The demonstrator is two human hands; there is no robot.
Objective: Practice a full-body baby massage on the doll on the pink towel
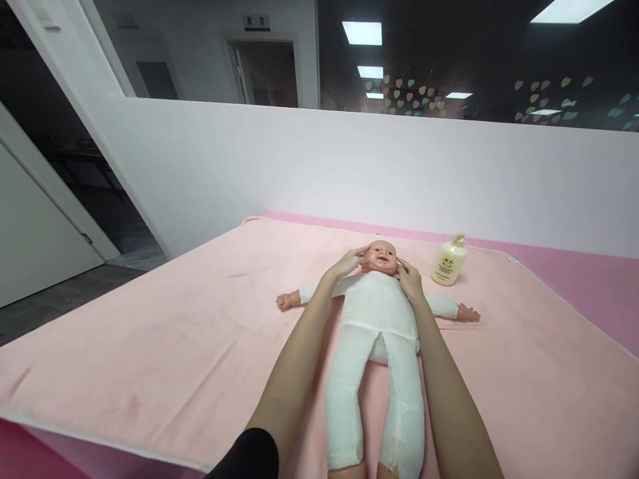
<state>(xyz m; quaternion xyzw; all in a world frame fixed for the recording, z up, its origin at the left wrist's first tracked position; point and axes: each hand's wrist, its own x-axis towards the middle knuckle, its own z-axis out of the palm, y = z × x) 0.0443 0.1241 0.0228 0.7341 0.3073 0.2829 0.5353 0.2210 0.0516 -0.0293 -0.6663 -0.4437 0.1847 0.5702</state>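
A baby doll [380, 303] with a white cloth body lies face up, its head away from me and its arms spread out to both sides. My left hand [349, 261] rests against the left side of the doll's head, fingers stretched along it. On the head's other side, my right hand [410, 278] touches near the ear and cheek with fingers extended. The doll's head [381, 257] sits between both hands. Just right of it stands a pale yellow pump bottle [449, 261] with a printed label.
A pink towel [174, 332] covers the padded surface, whose pink edge [589, 286] shows at the right and back. Behind rises a white partition [349, 166] with dark glass above. A doorway and grey floor [30, 303] lie off to the left.
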